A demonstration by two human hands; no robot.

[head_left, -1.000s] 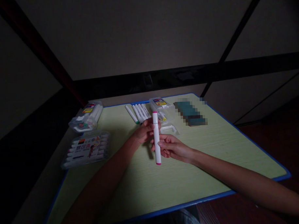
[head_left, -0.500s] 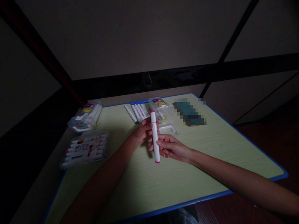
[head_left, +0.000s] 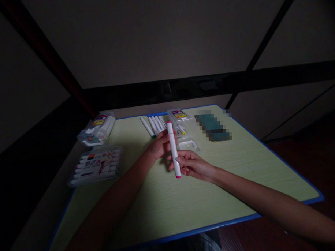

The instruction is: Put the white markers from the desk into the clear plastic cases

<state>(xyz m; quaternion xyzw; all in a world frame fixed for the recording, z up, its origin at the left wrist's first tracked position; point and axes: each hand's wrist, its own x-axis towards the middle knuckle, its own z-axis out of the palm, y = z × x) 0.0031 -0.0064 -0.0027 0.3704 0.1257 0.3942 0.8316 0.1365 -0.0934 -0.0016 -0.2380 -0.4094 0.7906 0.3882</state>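
Observation:
A white marker [head_left: 173,147] with pink ends is held up over the table, tilted slightly with its top leaning left. My left hand [head_left: 160,144] grips its upper part near the cap seam. Lower down, my right hand [head_left: 193,164] pinches the barrel between thumb and fingers. Just behind my left hand lie several white markers [head_left: 156,125] in a row, one green-ended marker [head_left: 147,127] apart at their left. An open clear plastic case [head_left: 188,143] stands behind the held marker, with a yellow-ended marker [head_left: 181,130] in it.
At the left, a clear case of markers [head_left: 96,166] lies flat, and another filled case [head_left: 97,129] sits behind it. A blurred-out teal flat object [head_left: 213,127] lies at the back right. The pale green table [head_left: 241,189] has a blue edge; a wall stands behind it.
The marker has gone from nearly upright to leaning, its top moving left and its lower end right and slightly up. Both hands keep hold of it.

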